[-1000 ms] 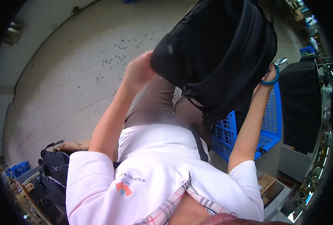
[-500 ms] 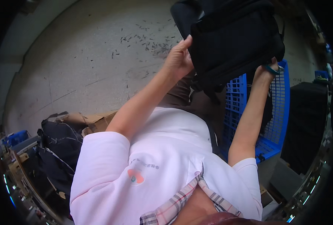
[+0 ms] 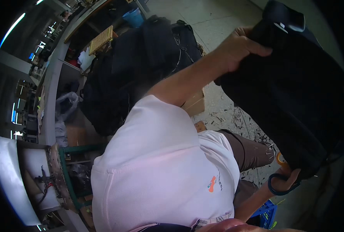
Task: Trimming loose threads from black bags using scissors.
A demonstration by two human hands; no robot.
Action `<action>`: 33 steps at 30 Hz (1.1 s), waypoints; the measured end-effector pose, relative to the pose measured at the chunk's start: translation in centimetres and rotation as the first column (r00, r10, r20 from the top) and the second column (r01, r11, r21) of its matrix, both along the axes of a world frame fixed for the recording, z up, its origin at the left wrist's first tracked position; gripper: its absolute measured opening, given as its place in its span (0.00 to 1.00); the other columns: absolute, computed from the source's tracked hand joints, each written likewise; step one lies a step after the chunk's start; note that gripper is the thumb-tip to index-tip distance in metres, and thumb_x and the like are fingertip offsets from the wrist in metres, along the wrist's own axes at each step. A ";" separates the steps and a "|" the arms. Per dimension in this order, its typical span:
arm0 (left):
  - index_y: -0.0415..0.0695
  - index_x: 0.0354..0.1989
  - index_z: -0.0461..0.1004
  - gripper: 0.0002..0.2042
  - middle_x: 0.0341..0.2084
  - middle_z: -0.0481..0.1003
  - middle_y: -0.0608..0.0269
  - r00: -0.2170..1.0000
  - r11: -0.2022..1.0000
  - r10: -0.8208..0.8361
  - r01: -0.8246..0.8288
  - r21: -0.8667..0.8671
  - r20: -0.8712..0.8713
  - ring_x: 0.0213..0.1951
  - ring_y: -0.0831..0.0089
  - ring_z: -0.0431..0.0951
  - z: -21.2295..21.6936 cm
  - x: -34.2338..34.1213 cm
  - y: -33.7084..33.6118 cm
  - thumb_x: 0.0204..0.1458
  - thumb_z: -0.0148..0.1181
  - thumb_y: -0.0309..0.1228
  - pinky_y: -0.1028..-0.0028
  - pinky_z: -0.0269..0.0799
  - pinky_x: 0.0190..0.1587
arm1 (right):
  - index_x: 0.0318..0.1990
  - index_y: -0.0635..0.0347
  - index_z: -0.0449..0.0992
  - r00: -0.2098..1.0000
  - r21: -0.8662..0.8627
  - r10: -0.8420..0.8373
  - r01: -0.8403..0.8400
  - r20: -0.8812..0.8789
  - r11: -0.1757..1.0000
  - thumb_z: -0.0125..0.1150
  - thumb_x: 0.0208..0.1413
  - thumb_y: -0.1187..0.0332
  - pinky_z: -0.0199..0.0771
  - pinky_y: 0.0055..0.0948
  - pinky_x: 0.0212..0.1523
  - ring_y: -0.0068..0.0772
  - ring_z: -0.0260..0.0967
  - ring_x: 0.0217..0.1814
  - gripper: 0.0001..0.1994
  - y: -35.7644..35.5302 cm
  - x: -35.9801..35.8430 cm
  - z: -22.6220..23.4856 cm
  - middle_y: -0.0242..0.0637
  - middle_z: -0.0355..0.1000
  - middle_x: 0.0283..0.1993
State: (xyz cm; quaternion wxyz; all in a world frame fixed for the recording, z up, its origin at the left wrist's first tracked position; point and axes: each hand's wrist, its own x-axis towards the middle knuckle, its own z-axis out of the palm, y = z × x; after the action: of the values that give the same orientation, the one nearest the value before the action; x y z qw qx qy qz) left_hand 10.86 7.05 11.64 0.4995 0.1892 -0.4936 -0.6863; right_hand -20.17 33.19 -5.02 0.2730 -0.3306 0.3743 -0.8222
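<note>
Soft black cloth bag [image 3: 282,91], held slantwise
Beyond the white shirt [image 3: 156,174], its long axis slants from the left hand [image 3: 241,48], fingers clamping cloth, to the right hand [image 3: 289,178], gripping too (round blue scissor loop [image 3: 271,186] alongside).

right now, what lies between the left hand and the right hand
In the head view, the black bag spans most of the stretch from the left hand to the right hand, with an orange ring close by the right hand.
</note>
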 end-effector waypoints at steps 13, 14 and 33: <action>0.42 0.42 0.71 0.19 0.34 0.74 0.63 0.732 0.978 0.143 -0.207 0.018 0.666 0.36 0.72 0.73 18.2 46.8 5.4 0.37 0.60 0.21 0.72 0.68 0.43 | 0.51 0.63 0.60 0.966 0.309 0.232 -0.188 -0.112 0.932 0.53 0.53 0.70 0.64 0.20 0.34 0.20 0.63 0.32 0.19 -9.2 4.5 6.8 0.32 0.65 0.30; 0.43 0.42 0.71 0.20 0.34 0.74 0.65 0.507 0.954 0.184 -0.298 -0.029 0.842 0.36 0.75 0.73 18.3 47.0 5.6 0.36 0.60 0.20 0.73 0.68 0.42 | 0.51 0.63 0.61 0.970 0.373 0.192 -0.124 -0.151 0.920 0.53 0.53 0.70 0.63 0.19 0.34 0.19 0.63 0.32 0.18 -8.7 2.7 6.3 0.31 0.65 0.30; 0.42 0.47 0.68 0.15 0.39 0.72 0.59 -0.582 0.981 0.122 -0.055 -0.188 0.804 0.41 0.70 0.71 10.5 44.0 -9.1 0.49 0.51 0.29 0.72 0.66 0.47 | 0.47 0.63 0.66 0.711 0.570 -0.648 0.662 -0.273 0.487 0.56 0.50 0.74 0.69 0.21 0.38 0.25 0.67 0.36 0.15 19.8 -11.5 3.7 0.35 0.67 0.34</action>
State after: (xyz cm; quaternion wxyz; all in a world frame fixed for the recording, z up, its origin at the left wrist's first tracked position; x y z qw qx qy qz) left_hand 54.89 -2.03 22.18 -0.1383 0.7314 -0.6619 -0.0888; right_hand -31.65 52.98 -1.37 0.0300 -0.0601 0.7266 -0.6837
